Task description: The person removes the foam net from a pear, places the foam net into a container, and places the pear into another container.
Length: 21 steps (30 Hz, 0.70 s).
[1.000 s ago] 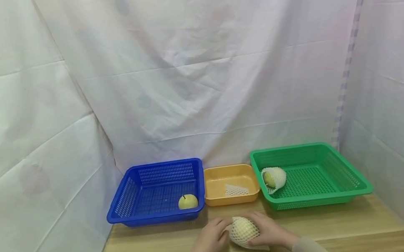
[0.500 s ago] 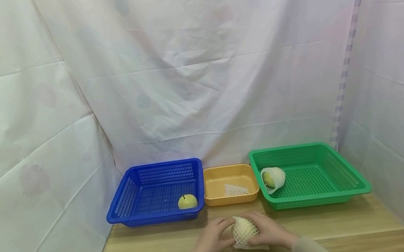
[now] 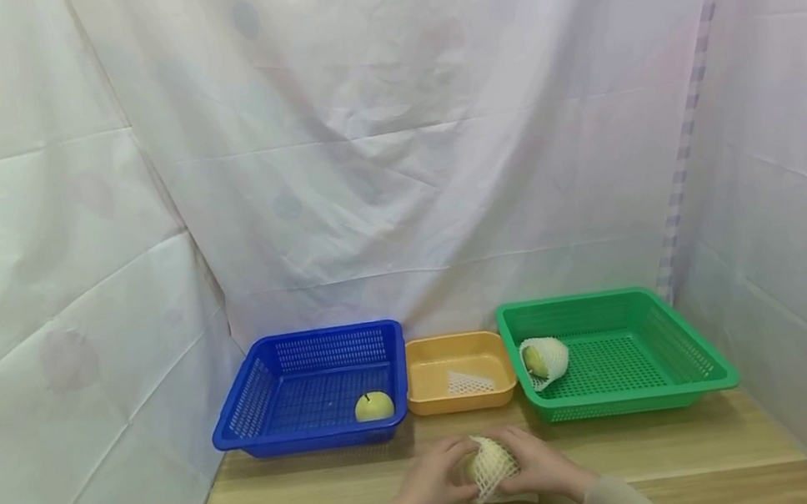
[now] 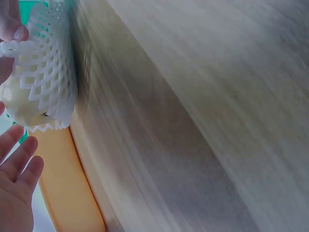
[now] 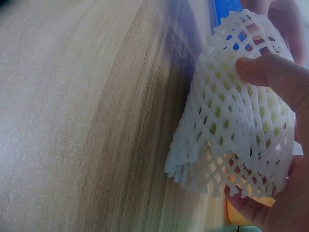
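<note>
One bare pear (image 3: 374, 407) sat stem up in the blue basket (image 3: 314, 444), near right corner, walls probably stopping any roll. Left hand (image 3: 432, 484) came next: looked to be gripping the net (image 3: 496, 466) at its left edge, likely to hold that edge out. Blurred, though, and some fingers stood free in the left wrist view. Tray (image 3: 454, 357) sat behind, spare net (image 3: 470, 382) flat inside, presumably parked within reach. Held pear (image 4: 19, 104) was in front of the tray, on or just above the tabletop (image 3: 290, 501) (couldn't tell which), partly in the net. Right hand (image 3: 543, 466) gripped it through the net, thumb near side, fingers far side, likely as the steadying side. Green basket (image 3: 619, 407) was rightmost, wrapped pear (image 3: 535, 360) by its left wall, probably wrapped for padding.
</note>
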### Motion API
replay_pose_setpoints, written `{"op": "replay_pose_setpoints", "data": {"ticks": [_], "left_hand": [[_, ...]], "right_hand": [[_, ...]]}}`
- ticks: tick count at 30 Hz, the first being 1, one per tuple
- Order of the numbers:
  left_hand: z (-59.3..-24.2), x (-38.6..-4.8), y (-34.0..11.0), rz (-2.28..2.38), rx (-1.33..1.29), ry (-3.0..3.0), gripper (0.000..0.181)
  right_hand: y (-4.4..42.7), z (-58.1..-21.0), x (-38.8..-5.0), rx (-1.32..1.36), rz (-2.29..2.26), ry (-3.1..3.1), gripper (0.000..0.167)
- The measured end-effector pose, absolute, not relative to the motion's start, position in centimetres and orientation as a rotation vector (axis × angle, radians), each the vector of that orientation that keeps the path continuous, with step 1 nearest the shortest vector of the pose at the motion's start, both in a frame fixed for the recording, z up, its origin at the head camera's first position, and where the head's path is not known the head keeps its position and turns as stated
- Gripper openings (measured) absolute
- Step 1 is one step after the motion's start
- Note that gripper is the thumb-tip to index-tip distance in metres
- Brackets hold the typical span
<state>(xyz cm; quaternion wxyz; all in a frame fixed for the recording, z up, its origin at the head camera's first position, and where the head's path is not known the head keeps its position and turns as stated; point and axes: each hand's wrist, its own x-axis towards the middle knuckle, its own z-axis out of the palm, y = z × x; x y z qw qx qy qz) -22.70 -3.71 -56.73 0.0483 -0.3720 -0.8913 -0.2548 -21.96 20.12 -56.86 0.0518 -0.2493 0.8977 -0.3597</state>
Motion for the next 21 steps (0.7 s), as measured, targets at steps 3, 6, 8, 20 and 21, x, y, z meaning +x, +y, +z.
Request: {"op": "replay_pose_setpoints", "data": {"ticks": [3,6,8,20,21], "left_hand": [[-57.0,-22.7,-3.3,-0.793,-1.127,-2.729,0.061],[-57.1,-22.7,-3.0,-0.803,-1.131,-2.721,0.062],[-57.2,-22.7,-2.8,-0.807,-1.137,-2.712,0.062],[-57.7,-23.3,-1.5,-0.754,-1.192,-2.696,0.067],[-57.7,-23.3,-1.4,-0.747,-1.194,-2.696,0.068]], "right_hand": [[20.2,-57.0,-21.9,-0.768,-1.097,2.730,0.076],[20.3,-57.2,-22.0,-0.751,-1.100,2.724,0.076],[20.4,-57.3,-22.0,-0.729,-1.105,2.720,0.077],[21.2,-57.7,-21.8,-0.805,-1.124,2.762,0.081],[21.2,-57.7,-21.8,-0.798,-1.131,2.754,0.081]]}}
